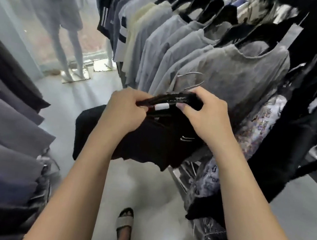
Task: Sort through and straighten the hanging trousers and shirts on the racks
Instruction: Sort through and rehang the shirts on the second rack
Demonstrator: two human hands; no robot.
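— Head camera first: what do we see in our hands?

— We hold a black short-sleeved shirt [151,139] in front of us, above the pale grey floor [157,189]. Our left hand [123,111] is closed on the left end of its collar. Our right hand [206,113] pinches the right end, with the thumb on top and the fingers curled under. Between the two hands we see a small white label [162,106] inside the collar.

— Is a hanger in this shirt?

— Some thin grey metal hangers [190,80] stick up just behind the collar, but we cannot tell if one of them is inside the shirt.

— Where is the shirt compared to the racks?

— It is off the rail, just beside the row of hanging grey and cream T-shirts [182,49] on the right rack. The nearest one is a grey sleeveless top on a black hanger [246,64]. On our left hangs a row of dark grey and black trousers [6,131].

— Anything else?

— One foot in a light strap sandal [125,223] stands on the floor below the shirt. Far at the left, white mannequin legs [70,49] stand near a window.
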